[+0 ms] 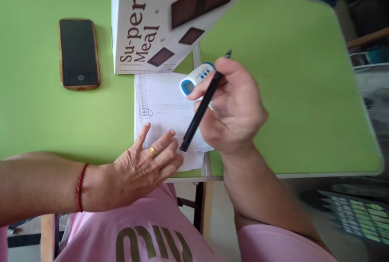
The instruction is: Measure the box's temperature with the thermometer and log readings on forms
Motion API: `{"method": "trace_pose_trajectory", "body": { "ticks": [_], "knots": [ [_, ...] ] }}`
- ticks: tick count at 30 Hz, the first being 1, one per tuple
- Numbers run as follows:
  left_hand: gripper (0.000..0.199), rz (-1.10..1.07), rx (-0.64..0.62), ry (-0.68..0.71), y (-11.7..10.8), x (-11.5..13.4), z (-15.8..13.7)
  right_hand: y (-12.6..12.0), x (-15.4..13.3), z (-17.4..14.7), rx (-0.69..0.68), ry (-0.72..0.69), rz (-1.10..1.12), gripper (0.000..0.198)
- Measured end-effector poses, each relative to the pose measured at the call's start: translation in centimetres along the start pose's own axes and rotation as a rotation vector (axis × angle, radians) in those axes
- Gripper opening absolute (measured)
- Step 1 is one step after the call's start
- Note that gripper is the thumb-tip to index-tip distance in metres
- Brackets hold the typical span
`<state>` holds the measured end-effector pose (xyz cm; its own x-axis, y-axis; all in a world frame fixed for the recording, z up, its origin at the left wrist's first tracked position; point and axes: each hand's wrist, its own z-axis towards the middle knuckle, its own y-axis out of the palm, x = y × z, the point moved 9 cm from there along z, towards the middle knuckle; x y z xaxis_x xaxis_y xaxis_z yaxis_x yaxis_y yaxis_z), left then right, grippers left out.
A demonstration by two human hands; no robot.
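Note:
My right hand (232,106) grips a black pen (202,110) between thumb and fingers, raised above the papers. The pen's pointed end is up by the fingertips and its blunt end slants down toward my left hand. Spread on the lower part of the papers (164,99) lies my left hand (152,162), fingers apart, with a gold ring on one finger and a red cord at the wrist. A white and blue handheld device (194,79) with a small screen rests on the papers' upper right, partly hidden by my right hand.
Behind the papers stands a white and brown box (142,22) printed "Su-per Meal". To its left a phone (79,53) in a wood-coloured case lies on the green table (291,91). The table's near edge runs just below the papers. A keyboard-like object (358,215) is at lower right.

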<state>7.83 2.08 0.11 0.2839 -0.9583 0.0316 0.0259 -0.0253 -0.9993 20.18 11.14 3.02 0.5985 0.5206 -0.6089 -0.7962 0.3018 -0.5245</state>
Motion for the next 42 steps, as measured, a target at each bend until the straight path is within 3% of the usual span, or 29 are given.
{"method": "trace_pose_trajectory", "body": {
  "ticks": [3,5,8,12,15,18,22,30,42],
  "knots": [
    [0.055,0.007,-0.004,0.008,0.3,0.1,0.1,-1.1,-1.9,0.2,0.231,-0.132,0.151,0.034],
    [0.053,0.004,-0.008,0.009,0.4,0.1,0.1,-1.1,-2.2,0.1,0.287,-0.096,0.285,0.02],
    [0.054,-0.009,-0.034,0.01,0.5,0.0,0.3,0.9,-1.2,-0.5,0.148,0.145,0.451,0.023],
    [0.056,-0.029,-0.048,-0.004,0.6,-0.1,0.3,2.8,-0.8,-1.7,-0.028,0.328,0.407,0.031],
    [0.062,-0.019,-0.035,-0.007,0.8,0.0,0.1,3.4,-1.1,-1.7,-0.103,0.322,0.263,0.018],
    [0.068,-0.023,-0.053,0.002,1.2,0.1,0.0,3.3,-1.3,-1.4,-0.078,0.297,0.151,0.005],
    [0.071,-0.02,-0.078,0.009,1.3,0.2,0.1,3.2,-1.4,-1.4,-0.027,0.282,0.138,0.007],
    [0.065,-0.021,-0.125,0.025,1.0,0.2,0.4,4.0,-1.6,-2.1,-0.137,0.204,0.145,0.014],
    [0.066,-0.046,-0.158,0.033,1.2,0.2,0.7,4.6,-1.5,-2.2,-0.208,0.224,0.1,0.017]
  ]
}}
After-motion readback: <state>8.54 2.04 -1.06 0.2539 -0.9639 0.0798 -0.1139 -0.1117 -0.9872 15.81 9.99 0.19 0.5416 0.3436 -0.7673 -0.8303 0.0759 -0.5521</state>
